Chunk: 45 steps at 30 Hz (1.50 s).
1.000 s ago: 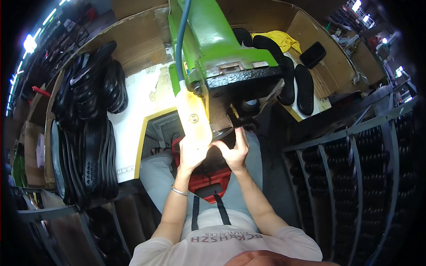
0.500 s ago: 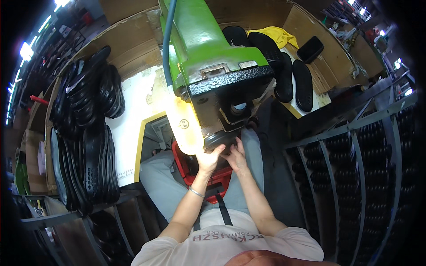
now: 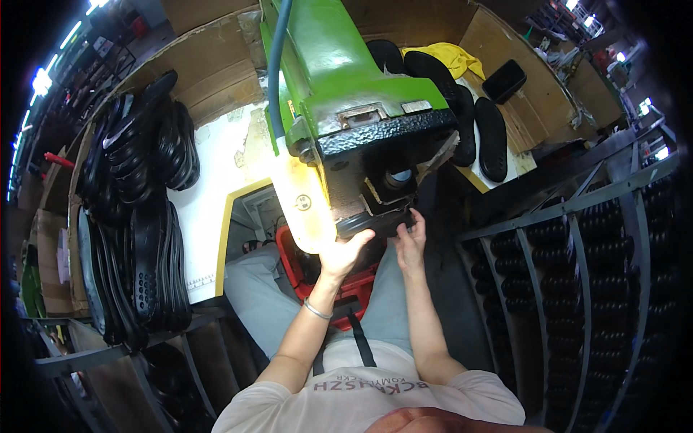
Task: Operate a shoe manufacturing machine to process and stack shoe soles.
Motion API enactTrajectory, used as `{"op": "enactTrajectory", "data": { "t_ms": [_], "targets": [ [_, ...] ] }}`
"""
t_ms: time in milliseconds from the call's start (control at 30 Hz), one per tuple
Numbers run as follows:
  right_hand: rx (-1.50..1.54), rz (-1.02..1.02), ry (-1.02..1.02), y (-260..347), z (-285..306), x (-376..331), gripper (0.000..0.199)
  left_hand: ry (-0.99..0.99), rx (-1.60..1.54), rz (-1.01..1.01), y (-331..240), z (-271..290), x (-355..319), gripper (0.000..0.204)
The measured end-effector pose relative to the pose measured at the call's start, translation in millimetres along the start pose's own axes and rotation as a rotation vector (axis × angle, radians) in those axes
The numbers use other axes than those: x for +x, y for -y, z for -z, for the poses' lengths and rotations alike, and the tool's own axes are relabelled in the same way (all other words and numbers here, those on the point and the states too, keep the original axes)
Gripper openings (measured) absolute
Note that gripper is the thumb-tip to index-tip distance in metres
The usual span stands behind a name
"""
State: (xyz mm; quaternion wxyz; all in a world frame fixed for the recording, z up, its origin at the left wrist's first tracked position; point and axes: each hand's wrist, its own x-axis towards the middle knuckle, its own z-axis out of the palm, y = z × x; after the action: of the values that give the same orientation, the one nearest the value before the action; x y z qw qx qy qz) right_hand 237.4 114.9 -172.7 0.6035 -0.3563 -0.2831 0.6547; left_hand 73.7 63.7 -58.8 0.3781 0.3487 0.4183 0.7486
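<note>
1. Here the left hand [image 3: 345, 254] and the right hand [image 3: 410, 242] are both raised to a black sole [image 3: 372, 225] held under the head of a green machine [image 3: 346, 79].
2. The left hand's fingers grasp the sole's left end, thumb up against its near edge.
3. The right hand's fingers pinch the sole's right end, fingertips on its far side.
4. The sole lies flat just under the machine's dark round press foot [image 3: 399, 177], touching or almost touching it; which one cannot be told.
5. A lamp [image 3: 303, 206] glows yellow on the machine's left side, just left of the left hand.
6. A red crate [image 3: 339, 285] sits below the hands, between the person's knees.
7. To the left, stacks of black soles [image 3: 137, 238] stand on the white desk [image 3: 216, 180].
8. On the far right, more black soles [image 3: 491, 137] lie by a yellow cloth [image 3: 447, 58].
9. A metal rack [image 3: 577, 274] of dark soles fills the right side.
</note>
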Motion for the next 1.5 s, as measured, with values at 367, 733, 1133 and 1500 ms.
{"op": "enactTrajectory", "data": {
  "t_ms": [367,733,1133,1500],
  "targets": [
    [0.041,0.017,-0.035,-14,-3,-5,0.054,0.124,0.584,-0.095,25,34,0,0.032],
    [-0.601,0.509,-0.036,96,-35,2,0.063,0.118,0.289,-0.125,-59,56,16,0.028],
    [-0.696,0.689,0.266,95,-115,-27,0.063,0.049,-0.106,-0.078,-68,158,-5,0.033],
    [-0.537,0.720,0.076,126,-40,14,0.065,-0.028,0.588,-0.311,-60,38,18,0.050]
  ]
}}
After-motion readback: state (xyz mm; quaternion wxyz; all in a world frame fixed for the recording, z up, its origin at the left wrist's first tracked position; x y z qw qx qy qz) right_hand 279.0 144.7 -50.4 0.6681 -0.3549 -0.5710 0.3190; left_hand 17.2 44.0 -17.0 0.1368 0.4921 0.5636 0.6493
